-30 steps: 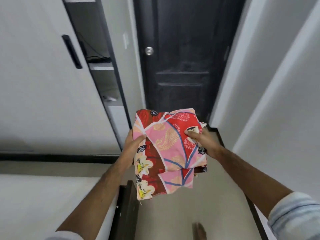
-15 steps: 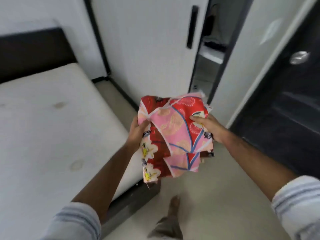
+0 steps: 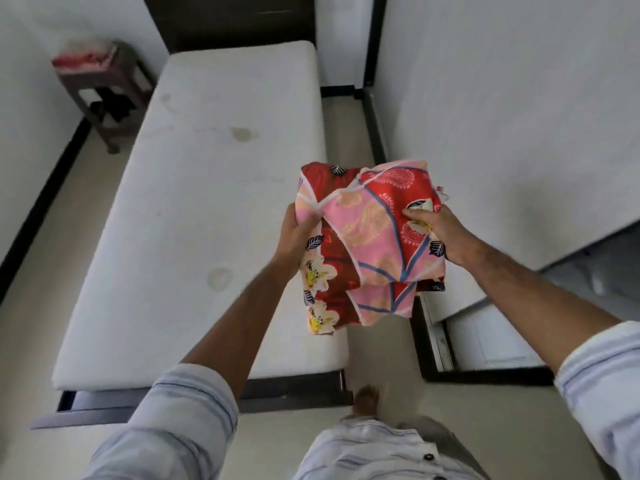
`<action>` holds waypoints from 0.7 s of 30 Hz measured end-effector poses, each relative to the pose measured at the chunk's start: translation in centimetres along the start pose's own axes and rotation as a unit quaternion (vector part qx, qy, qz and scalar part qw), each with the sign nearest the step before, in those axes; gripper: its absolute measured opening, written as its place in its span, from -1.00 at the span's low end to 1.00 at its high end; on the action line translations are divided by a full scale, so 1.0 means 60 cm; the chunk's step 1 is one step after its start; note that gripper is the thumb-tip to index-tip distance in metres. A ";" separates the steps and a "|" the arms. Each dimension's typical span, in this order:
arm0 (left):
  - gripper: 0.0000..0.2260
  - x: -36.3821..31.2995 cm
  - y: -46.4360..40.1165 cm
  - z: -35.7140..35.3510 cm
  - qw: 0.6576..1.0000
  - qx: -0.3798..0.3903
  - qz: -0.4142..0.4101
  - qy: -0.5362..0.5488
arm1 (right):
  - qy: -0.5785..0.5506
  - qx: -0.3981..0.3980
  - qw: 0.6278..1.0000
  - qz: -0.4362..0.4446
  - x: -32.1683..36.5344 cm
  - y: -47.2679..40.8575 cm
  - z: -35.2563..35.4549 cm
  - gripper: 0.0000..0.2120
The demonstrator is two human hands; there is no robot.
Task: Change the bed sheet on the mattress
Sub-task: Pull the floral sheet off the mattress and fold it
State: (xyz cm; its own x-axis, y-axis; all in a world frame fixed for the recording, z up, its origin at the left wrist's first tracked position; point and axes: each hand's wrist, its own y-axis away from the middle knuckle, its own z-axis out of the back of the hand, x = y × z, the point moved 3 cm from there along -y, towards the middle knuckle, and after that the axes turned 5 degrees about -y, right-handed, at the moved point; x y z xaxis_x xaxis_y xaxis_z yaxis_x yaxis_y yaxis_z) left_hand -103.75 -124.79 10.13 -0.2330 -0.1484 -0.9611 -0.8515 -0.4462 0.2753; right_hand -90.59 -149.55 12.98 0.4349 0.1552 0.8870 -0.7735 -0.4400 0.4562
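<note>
My left hand (image 3: pixel 294 233) and right hand (image 3: pixel 434 233) both grip the folded sheet (image 3: pixel 367 244); I'd unfold it over the bare mattress (image 3: pixel 194 202), corners first.

a small bedroom in a home

a single bed with a bare, stained white mattress (image 3: pixel 194 209) on a dark frame (image 3: pixel 287 393) and dark headboard (image 3: pixel 228 19) stands along the middle of the room, with plain white walls (image 3: pixel 502 98) edged by black skirting (image 3: pixel 38 209) and a pale tiled floor (image 3: pixel 381 358) around it. a dark wooden stool (image 3: pixel 104 88) sits beside the head of the bed with folded red and white cloth (image 3: pixel 83 57) on top. to the right a white wardrobe door (image 3: pixel 491 140) with a dark edge reaches down to the floor. the person standing at the foot of the bed holds a folded floral bed sheet (image 3: pixel 367 244).
</note>
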 end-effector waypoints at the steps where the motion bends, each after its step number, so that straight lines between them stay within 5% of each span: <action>1: -0.54 -0.010 -0.024 0.004 1.000 -0.012 -0.003 0.003 | 0.004 0.013 1.000 -0.002 0.016 -0.033 -0.003 -0.61; 9: -0.55 -0.095 -0.270 0.033 0.994 -0.098 -0.034 0.017 | 0.007 0.084 0.996 0.007 0.150 -0.325 -0.035 -0.62; 18: -0.48 -0.241 -0.684 -0.020 0.990 -0.138 -0.016 0.017 | -0.017 0.118 0.993 0.002 0.361 -0.730 0.007 -0.25; 21: -0.46 -0.313 -0.804 -0.045 0.991 -0.135 -0.020 0.004 | -0.014 0.115 0.993 0.012 0.451 -0.845 0.028 -0.51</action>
State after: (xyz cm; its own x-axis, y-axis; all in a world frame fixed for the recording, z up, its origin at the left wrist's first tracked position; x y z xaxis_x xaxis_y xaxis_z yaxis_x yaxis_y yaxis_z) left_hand -57.05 -102.86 14.95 -0.1971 -0.1333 -0.9713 -0.7027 -0.6716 0.2347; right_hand -38.80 -124.53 13.73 0.4333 0.1190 0.8934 -0.6596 -0.6336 0.4043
